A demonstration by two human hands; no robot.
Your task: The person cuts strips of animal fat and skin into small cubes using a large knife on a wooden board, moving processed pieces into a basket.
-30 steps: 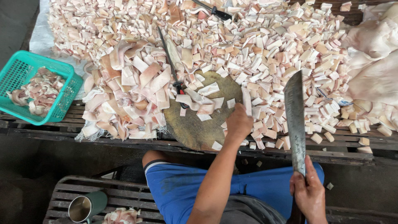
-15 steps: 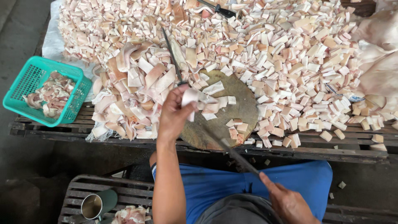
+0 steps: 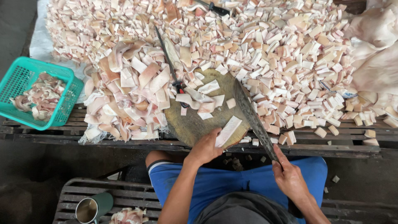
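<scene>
Since half a second ago our left hand [image 3: 206, 146] has come down from above the block and now presses a pale strip [image 3: 227, 131] of fatty skin flat onto the round wooden chopping block [image 3: 188, 124], while our right hand [image 3: 290, 178] has swung the cleaver [image 3: 253, 118] up so that its blade lies across the block's right edge. The left fingers curl loosely over the near end of the strip, pinning it rather than closing round it, which leaves the far end free just beside the blade. The right hand is wrapped tight round the cleaver's handle, blade pointing away from us and tilted to the left, close to the strip but not touching it as far as we can tell.

Beyond the held strip, a few more uncut strips [image 3: 199, 97] lie on the block's far side, and a second knife [image 3: 172, 70] rests there with its handle on the block. Left of our left hand lies a pile of large uncut pieces [image 3: 124, 95]; beyond and to the right of the blade spreads a great heap of small cut cubes [image 3: 290, 54]. A green basket [image 3: 70, 95] with scraps sits well off to the left, and a metal cup [image 3: 93, 208] stands on the bench beside our knee. Loose cubes crowd the block's right rim, just past the blade.
</scene>
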